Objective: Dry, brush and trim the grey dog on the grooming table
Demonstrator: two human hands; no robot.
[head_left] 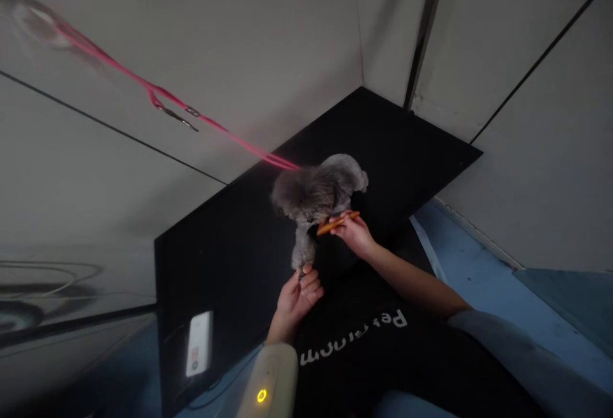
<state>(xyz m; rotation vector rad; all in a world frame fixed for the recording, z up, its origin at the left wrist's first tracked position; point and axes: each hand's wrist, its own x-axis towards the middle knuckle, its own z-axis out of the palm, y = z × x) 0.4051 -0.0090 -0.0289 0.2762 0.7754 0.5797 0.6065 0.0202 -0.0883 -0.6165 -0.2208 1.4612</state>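
A: Which way does the dog (330, 182) lie from our hands?

B: Just beyond both, on the black tabletop (225, 265). One foreleg (302, 247) runs down towards us, and our left hand (295, 297) is nearer its foot — that grip is closed around the lower end.

A: And our right hand (354, 236)?

B: Its fingers are closed on an orange-brown tool (339, 223), slim, smooth, perhaps wooden. The long axis slants across the line of the leg, inner end just right of the upper foreleg; we cannot tell whether it touches the coat.

A: Textures?

B: Fluffy, darker fur about the head, shorter and paler on the leg. The tabletop looks matte; a thin pink strap (223, 128) stretches straight up leftward.
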